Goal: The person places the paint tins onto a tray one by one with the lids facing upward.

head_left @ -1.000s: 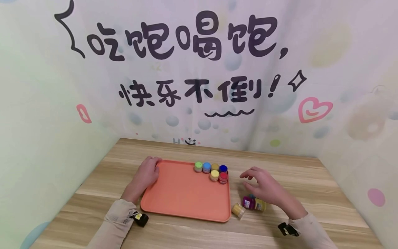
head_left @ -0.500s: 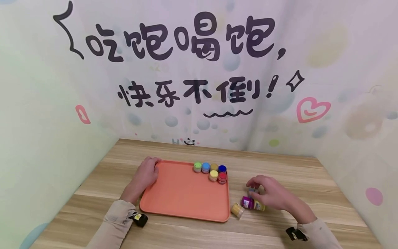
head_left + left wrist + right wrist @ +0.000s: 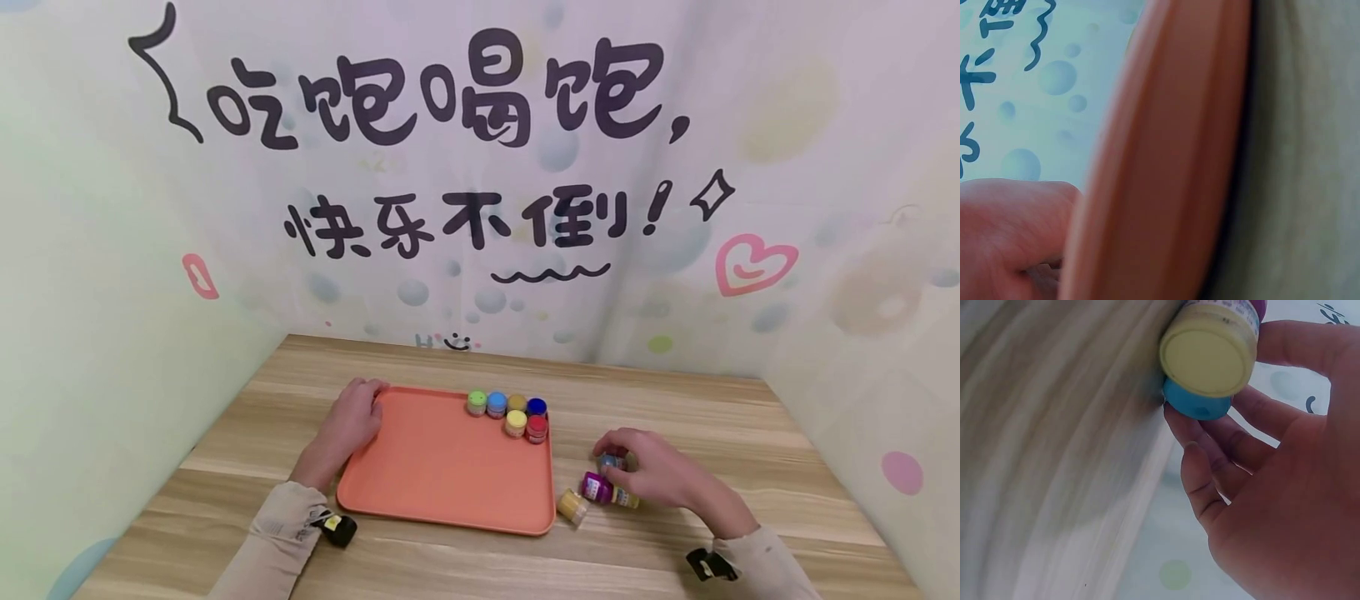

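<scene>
My left hand (image 3: 352, 425) grips the left rim of an orange tray (image 3: 442, 475), its fingers curled at the far left corner. To the tray's right, the fingers of my right hand (image 3: 652, 471) close around a small blue paint jar (image 3: 611, 461) on the table. In the right wrist view this blue jar (image 3: 1197, 403) is partly hidden by a pale yellow jar (image 3: 1210, 359). A purple jar (image 3: 596, 487) lies on its side against that yellow one, just below my fingers. Closer to the tray lies an orange-yellow jar (image 3: 573, 507).
Several jars stand in the tray's far right corner: green (image 3: 477, 402), light blue (image 3: 497, 405), ochre (image 3: 517, 403), dark blue (image 3: 536, 407), yellow (image 3: 516, 423) and red (image 3: 536, 429). A printed curtain (image 3: 450, 300) hangs behind the wooden table (image 3: 420, 567).
My right hand has moved right and down from beside the tray to the loose jars, and its fingers have closed around the blue jar. The left hand stays on the tray.
</scene>
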`<action>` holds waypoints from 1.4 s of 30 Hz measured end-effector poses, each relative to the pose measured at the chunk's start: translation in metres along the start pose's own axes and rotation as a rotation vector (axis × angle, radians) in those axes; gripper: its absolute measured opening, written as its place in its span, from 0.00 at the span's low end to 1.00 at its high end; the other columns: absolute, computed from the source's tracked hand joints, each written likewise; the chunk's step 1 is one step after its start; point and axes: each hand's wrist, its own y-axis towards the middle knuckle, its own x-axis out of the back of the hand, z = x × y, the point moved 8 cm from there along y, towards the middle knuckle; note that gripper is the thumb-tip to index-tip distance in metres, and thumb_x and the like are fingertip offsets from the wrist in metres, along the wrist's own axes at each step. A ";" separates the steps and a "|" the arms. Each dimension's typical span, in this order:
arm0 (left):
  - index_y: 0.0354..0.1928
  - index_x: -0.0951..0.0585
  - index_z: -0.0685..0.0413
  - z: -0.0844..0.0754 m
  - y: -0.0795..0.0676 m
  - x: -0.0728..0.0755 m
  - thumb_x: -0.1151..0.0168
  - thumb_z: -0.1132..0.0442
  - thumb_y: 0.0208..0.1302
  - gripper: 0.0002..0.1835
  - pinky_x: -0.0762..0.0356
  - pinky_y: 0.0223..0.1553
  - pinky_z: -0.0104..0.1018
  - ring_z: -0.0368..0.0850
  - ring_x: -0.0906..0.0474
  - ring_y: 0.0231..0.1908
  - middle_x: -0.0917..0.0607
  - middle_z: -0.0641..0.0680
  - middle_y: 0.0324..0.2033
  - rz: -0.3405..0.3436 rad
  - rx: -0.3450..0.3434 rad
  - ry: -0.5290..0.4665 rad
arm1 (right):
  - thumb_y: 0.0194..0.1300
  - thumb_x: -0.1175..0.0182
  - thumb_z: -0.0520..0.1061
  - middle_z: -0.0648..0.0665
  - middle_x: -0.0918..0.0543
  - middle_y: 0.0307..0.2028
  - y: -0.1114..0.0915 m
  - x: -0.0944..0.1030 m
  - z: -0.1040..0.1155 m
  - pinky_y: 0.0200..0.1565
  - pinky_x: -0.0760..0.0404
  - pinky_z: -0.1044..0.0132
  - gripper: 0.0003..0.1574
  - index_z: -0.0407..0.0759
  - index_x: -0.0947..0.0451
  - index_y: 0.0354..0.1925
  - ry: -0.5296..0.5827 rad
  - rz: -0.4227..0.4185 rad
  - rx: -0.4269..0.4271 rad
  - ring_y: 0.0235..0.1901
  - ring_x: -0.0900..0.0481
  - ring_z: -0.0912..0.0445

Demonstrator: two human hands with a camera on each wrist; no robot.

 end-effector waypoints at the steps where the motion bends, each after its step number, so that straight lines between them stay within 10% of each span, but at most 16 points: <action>1: 0.65 0.19 0.69 0.000 0.000 0.000 0.42 0.72 0.76 0.19 0.16 0.60 0.59 0.61 0.19 0.53 0.17 0.68 0.55 -0.001 -0.002 0.001 | 0.75 0.34 0.49 0.54 0.12 0.46 0.000 0.000 0.000 0.49 0.15 0.58 0.12 0.49 0.14 0.53 -0.003 -0.001 -0.001 0.47 0.17 0.60; 22: 0.65 0.19 0.70 0.001 0.001 0.000 0.41 0.72 0.76 0.19 0.16 0.60 0.60 0.61 0.19 0.52 0.17 0.68 0.55 -0.006 -0.009 -0.016 | 0.74 0.31 0.53 0.56 0.13 0.42 0.000 0.002 -0.002 0.46 0.14 0.64 0.15 0.45 0.12 0.51 0.027 -0.022 -0.003 0.42 0.18 0.65; 42: 0.66 0.20 0.69 0.000 0.000 0.000 0.42 0.72 0.77 0.19 0.15 0.60 0.60 0.61 0.19 0.53 0.17 0.68 0.56 -0.001 -0.002 -0.021 | 0.69 0.26 0.46 0.55 0.14 0.38 0.004 0.015 0.008 0.29 0.23 0.69 0.21 0.39 0.13 0.56 0.078 -0.259 0.030 0.35 0.22 0.62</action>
